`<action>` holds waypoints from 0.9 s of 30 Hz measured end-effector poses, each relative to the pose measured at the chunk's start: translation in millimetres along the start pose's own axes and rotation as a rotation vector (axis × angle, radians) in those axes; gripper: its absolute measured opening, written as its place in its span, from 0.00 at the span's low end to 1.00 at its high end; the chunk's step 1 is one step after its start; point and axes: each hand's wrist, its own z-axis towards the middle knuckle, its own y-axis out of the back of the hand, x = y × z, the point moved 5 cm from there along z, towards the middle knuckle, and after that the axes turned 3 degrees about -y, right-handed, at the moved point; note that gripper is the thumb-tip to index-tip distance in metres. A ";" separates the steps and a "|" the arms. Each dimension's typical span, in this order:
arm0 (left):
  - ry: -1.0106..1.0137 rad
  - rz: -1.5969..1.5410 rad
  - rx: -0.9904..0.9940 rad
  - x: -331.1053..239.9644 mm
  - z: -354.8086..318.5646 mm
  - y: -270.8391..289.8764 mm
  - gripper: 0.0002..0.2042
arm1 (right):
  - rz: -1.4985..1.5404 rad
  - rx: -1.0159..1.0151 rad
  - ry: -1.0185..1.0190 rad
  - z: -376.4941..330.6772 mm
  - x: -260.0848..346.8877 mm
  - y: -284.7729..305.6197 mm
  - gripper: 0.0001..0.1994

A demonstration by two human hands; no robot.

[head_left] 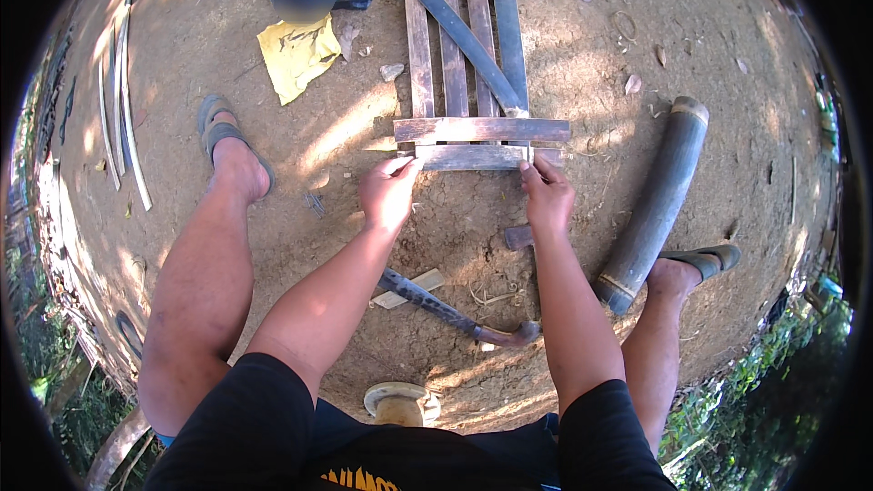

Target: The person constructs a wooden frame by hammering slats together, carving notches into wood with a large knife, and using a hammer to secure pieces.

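A flat frame of grey wooden slats (464, 55) lies on the dirt in front of me. Its nearest cross slat (477, 157) runs left to right. My left hand (388, 191) pinches the left end of that slat. My right hand (546, 195) grips its right end. A second cross slat (482, 130) lies just beyond it, over several upright slats and one diagonal slat.
A thick bamboo section (657, 200) lies by my right foot. A long blade with a curved handle (455, 314) and a hammer head (518, 236) rest on the ground between my legs. Yellow cloth (296, 55) and thin bamboo strips (123, 109) lie to the left.
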 end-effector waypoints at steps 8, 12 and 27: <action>-0.018 -0.065 -0.011 15.7 4.5 -0.9 0.09 | 0.005 -0.024 0.019 6.8 -14.3 -0.9 0.18; -0.007 -0.041 -0.018 12.2 2.4 -0.2 0.09 | -0.035 -0.033 -0.022 5.0 -12.4 -0.3 0.18; 0.005 0.076 -0.023 21.8 3.9 3.6 0.13 | 0.052 -0.034 -0.015 5.3 -18.4 -6.0 0.18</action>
